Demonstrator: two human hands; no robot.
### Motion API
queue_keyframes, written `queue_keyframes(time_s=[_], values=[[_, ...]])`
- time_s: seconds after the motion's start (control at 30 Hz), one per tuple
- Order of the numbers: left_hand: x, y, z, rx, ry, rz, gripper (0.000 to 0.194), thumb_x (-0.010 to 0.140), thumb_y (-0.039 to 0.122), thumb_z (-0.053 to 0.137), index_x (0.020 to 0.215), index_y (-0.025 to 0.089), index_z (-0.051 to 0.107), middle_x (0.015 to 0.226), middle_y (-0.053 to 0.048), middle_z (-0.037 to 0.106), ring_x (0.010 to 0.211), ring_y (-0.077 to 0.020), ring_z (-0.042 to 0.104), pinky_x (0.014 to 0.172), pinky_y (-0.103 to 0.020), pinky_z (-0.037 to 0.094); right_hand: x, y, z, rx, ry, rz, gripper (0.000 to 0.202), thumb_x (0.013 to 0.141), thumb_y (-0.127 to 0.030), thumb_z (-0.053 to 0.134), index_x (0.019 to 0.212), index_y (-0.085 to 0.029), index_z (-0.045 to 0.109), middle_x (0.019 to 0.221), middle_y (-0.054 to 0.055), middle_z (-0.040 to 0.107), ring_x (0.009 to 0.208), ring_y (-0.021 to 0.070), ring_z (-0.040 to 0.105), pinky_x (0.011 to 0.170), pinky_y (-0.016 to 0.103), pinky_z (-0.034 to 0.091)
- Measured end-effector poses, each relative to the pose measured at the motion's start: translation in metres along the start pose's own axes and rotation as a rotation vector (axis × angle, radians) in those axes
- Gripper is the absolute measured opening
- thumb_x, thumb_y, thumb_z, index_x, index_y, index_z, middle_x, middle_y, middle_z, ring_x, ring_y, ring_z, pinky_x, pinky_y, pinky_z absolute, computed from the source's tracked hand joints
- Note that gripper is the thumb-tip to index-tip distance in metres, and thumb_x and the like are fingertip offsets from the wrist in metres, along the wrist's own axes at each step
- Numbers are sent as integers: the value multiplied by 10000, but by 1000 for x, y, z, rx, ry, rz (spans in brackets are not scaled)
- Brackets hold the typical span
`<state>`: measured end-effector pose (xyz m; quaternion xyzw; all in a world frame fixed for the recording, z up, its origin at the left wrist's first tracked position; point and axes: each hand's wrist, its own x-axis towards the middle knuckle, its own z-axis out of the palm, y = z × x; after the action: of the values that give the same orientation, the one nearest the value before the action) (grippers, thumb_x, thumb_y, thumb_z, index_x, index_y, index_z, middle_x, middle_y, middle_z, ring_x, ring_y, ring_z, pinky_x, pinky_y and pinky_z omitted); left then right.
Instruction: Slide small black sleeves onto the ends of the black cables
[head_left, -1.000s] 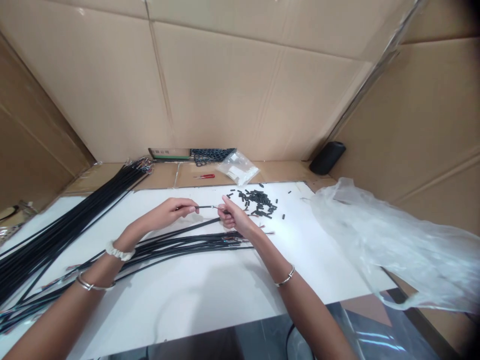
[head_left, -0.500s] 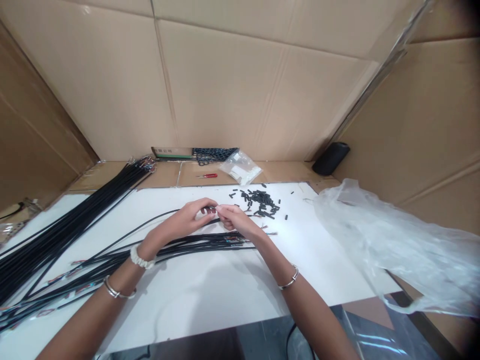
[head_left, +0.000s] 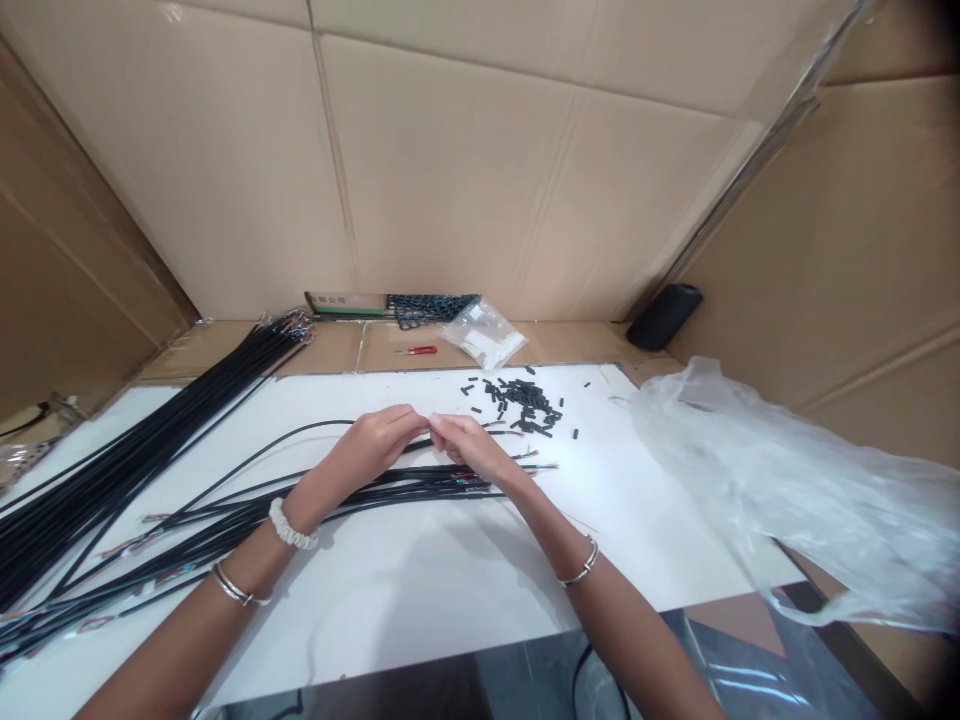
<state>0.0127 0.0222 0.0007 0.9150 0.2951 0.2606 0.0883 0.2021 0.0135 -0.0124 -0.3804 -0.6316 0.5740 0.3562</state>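
Note:
A black cable (head_left: 319, 425) arcs up from the left and runs into my left hand (head_left: 384, 440), whose fingers are closed around it. Fingertip to fingertip with it, my right hand (head_left: 466, 442) is pinched shut; what it grips is hidden by the fingers. Just below both hands lies a bundle of black cables (head_left: 397, 488) with coloured wire ends (head_left: 465, 482) bared at the right. Beyond the right hand is a loose pile of short black tubes (head_left: 525, 396).
A thick bundle of long black cables (head_left: 165, 420) slants across the left. At the back lie red-handled snips (head_left: 418, 350) and a clear bag of white pieces (head_left: 487, 338). A black cylinder (head_left: 664, 316) stands at back right, above a large translucent plastic bag (head_left: 795, 490). Cardboard walls (head_left: 450, 170) enclose the white tabletop (head_left: 390, 600).
My left fingers have closed in, from a curled, partly spread grip to a tight pinch against the right fingertips. The right hand stays nearly in place.

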Motion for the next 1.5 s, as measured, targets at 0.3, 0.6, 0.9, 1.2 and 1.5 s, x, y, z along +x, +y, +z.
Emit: queue_keyframes(time_s=[0.3, 0.6, 0.9, 1.2, 1.5], values=[[-16, -7, 6, 36, 41, -16, 216, 949, 165, 363, 945, 157, 579, 799, -46, 568, 704, -141, 501, 638, -238, 387, -10, -8, 10, -381, 59, -208, 343, 935, -406, 384, 684, -179, 441, 641, -30, 422, 612, 108, 373, 611, 236, 290], [-19, 1, 4, 76, 61, -22, 236, 951, 193, 374, 869, 161, 592, 765, -33, 564, 663, -127, 489, 619, -232, 363, -1, 8, 13, 328, -97, 133, 396, 873, -521, 457, 690, -170, 462, 524, -93, 170, 429, 56, 102, 415, 215, 74], [-22, -2, 7, 217, 76, 44, 224, 925, 135, 363, 897, 168, 583, 757, -31, 559, 642, -128, 477, 587, -236, 348, -1, 9, 11, 479, -160, 204, 362, 842, -461, 553, 672, -158, 451, 541, -94, 184, 436, 41, 117, 416, 204, 76], [-20, 5, 8, 120, 110, -86, 210, 951, 235, 389, 888, 160, 575, 813, -40, 592, 721, -136, 536, 652, -232, 389, -1, 11, 17, 142, 38, 1, 359, 865, -490, 510, 695, -177, 471, 489, -84, 273, 415, 57, 228, 412, 205, 164], [-20, 7, 7, 98, 179, -53, 262, 958, 224, 367, 873, 166, 608, 793, -42, 624, 710, -123, 559, 650, -216, 403, -3, 6, 19, 359, -72, 97, 406, 836, -533, 522, 672, -173, 435, 549, -82, 245, 433, 46, 158, 418, 203, 108]])
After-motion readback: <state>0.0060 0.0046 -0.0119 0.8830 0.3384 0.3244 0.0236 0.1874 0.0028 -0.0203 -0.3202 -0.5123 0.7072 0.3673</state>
